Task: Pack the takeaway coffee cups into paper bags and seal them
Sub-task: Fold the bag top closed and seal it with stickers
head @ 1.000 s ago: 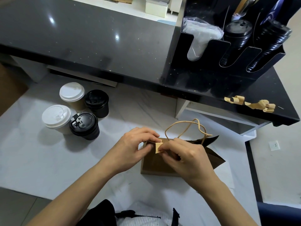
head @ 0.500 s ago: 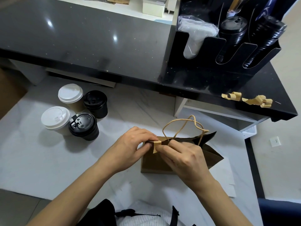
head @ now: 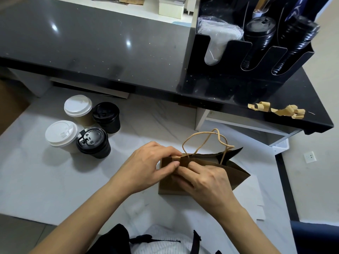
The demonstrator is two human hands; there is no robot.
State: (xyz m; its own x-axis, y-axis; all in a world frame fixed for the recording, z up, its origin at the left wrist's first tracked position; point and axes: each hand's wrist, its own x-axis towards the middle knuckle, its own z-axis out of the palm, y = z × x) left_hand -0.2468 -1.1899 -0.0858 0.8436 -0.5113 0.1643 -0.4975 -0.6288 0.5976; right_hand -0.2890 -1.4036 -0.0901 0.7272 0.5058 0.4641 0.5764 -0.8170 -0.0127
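Head view: left hand [head: 146, 165] and right hand [head: 207, 182] pinch the paper bag [head: 236, 173] top in their grip.

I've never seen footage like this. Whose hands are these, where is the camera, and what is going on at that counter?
There is no machine here: a person wears a camera on the head, looking down at both bare hands. The left hand and right hand pinch the top edge of a brown paper bag standing on the white counter, with a small tan sticker between the fingertips to seal it. Four lidded coffee cups wait to the left. On the dark shelf above sit a lid holder and curled paper scraps.
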